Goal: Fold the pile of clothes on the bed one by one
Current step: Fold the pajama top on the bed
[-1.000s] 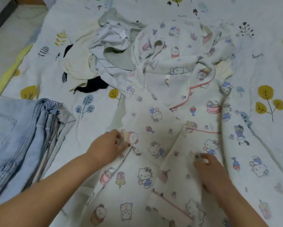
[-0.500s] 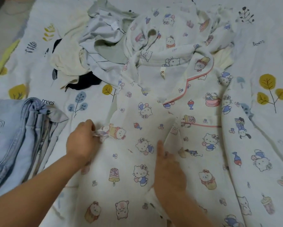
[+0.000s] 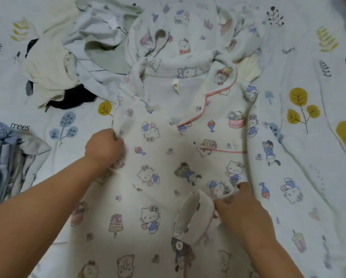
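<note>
cartoon-print pajama top [image 3: 158, 177] flat mid-bed | left hand [image 3: 104, 147] grips its left edge | right hand [image 3: 242, 205] pinches front placket | jeans stack [image 3: 9, 157] at left edge

- Two bare forearms come in from the bottom edge, one at each side.
- The left hand [image 3: 104, 149] and the right hand [image 3: 242, 205] are both uncovered (as is each wrist).
- Both arms stay bare right down to the frame's edge.
- The left forearm looks broad and fills the lower left corner; the right one looks narrower.
</note>
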The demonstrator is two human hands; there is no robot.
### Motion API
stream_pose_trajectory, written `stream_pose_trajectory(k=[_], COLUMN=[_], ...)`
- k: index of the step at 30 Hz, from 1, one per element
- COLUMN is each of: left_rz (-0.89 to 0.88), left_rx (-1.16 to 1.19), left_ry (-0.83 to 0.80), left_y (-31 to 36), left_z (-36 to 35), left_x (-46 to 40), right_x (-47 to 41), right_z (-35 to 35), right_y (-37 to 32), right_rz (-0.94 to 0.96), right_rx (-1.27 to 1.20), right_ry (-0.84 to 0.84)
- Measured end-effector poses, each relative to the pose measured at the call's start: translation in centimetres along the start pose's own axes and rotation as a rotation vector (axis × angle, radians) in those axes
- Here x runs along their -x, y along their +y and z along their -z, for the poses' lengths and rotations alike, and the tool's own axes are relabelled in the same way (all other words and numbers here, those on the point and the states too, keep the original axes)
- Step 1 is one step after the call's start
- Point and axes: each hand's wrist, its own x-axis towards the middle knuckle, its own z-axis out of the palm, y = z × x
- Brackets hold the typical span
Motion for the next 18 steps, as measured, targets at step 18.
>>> stream_pose_trajectory(k=[18], left_rz=[-0.637], left_rx=[-0.235], left_ry=[-0.015], left_y=[3.6], left_z=[-3.4], left_x=[7.8], right_x=[0.8], right_z=[-1.7], right_y=[1.3], right_rz=[0.133], right_rx=[0.503], right_ry=[0.243])
